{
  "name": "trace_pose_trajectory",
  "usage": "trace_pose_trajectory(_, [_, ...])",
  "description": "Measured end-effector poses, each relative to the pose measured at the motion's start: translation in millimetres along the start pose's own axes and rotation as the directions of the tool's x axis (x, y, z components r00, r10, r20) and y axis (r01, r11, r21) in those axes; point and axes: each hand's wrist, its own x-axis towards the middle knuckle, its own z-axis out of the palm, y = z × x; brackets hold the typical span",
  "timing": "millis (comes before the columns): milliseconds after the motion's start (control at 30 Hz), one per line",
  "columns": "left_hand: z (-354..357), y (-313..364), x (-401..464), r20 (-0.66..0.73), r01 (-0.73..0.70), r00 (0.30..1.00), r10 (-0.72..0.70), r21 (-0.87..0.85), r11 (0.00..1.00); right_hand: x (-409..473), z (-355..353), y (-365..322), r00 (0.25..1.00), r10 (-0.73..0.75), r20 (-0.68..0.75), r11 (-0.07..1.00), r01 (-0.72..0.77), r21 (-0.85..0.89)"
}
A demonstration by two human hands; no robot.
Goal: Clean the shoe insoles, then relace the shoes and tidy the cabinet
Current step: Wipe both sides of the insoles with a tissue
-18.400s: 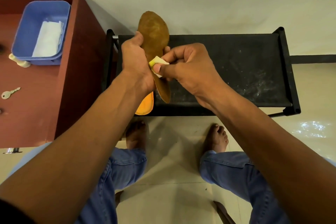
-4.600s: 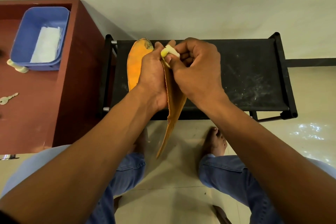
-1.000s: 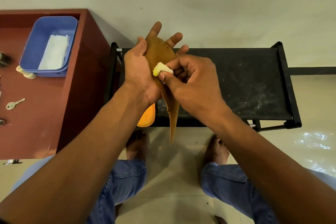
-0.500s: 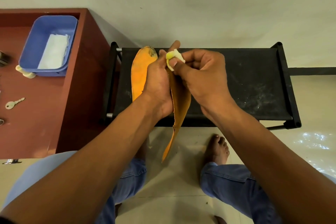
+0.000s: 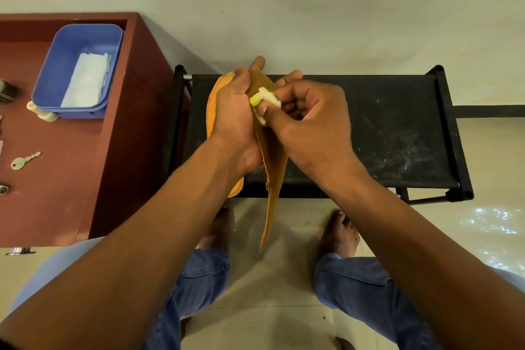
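My left hand (image 5: 237, 119) grips a brown insole (image 5: 274, 167) near its upper half, held edge-on above the black shoe rack (image 5: 397, 133), its lower tip hanging past the rack's front. My right hand (image 5: 309, 125) pinches a small yellow-white sponge (image 5: 262, 104) against the insole's upper face. A second, orange insole (image 5: 211, 111) lies flat on the rack's left end, mostly hidden behind my left hand. No shoes or laces are in view.
A red-brown cabinet top (image 5: 71, 165) stands at the left with a blue tub (image 5: 79, 71) holding a white cloth (image 5: 86, 79), a key (image 5: 24, 160) and small items at the left edge. My bare feet and jeans are on the tiled floor below.
The sponge has slid down the insole from its top end, and my left fingers have spread behind the insole's top. The camera view shifted slightly.
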Motion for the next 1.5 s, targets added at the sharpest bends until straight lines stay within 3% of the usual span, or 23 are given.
trace_pose_trajectory(133, [7, -22, -7, -0.005, 0.051, 0.999, -0.051, 0.137, 0.989, 12, -12, 2, 0.987, 0.047, -0.152, 0.998, -0.053, -0.037])
trace_pose_trajectory(233, [8, -31, -8, 0.004, 0.062, 0.998, -0.064, 0.215, 0.975, 17, -19, 5, 0.983, 0.075, -0.169, 0.994, -0.087, -0.069])
trace_pose_trajectory(467, [1, -22, 0, -0.008, 0.019, 1.000, -0.018, 0.193, 0.981, 16, -20, -3, 0.996, 0.083, 0.028, 0.996, -0.082, -0.040])
trace_pose_trajectory(700, [-17, 17, 13, 0.090, -0.047, 0.995, 0.046, 0.011, 0.999, -2, -9, -6, 0.959, 0.014, 0.284, 1.000, -0.021, 0.022])
trace_pose_trajectory(867, [-17, 17, 16, 0.206, -0.001, 0.978, 0.017, -0.080, 0.997, -2, 0, 1, 0.993, -0.063, 0.104, 0.993, 0.073, -0.091])
trace_pose_trajectory(1033, [-11, 6, 10, 0.323, 0.071, 0.946, -0.031, -0.113, 0.991, 6, -7, 11, 0.991, -0.040, -0.126, 0.972, 0.010, -0.234])
trace_pose_trajectory(1167, [-10, 5, 9, 0.334, 0.062, 0.942, -0.037, -0.064, 0.996, 15, -9, 14, 0.981, -0.018, -0.191, 0.968, -0.030, -0.249])
trace_pose_trajectory(1500, [-19, 15, 21, 0.274, 0.018, 0.962, 0.016, -0.121, 0.992, 11, -8, 4, 0.992, 0.041, 0.118, 0.990, -0.025, -0.140])
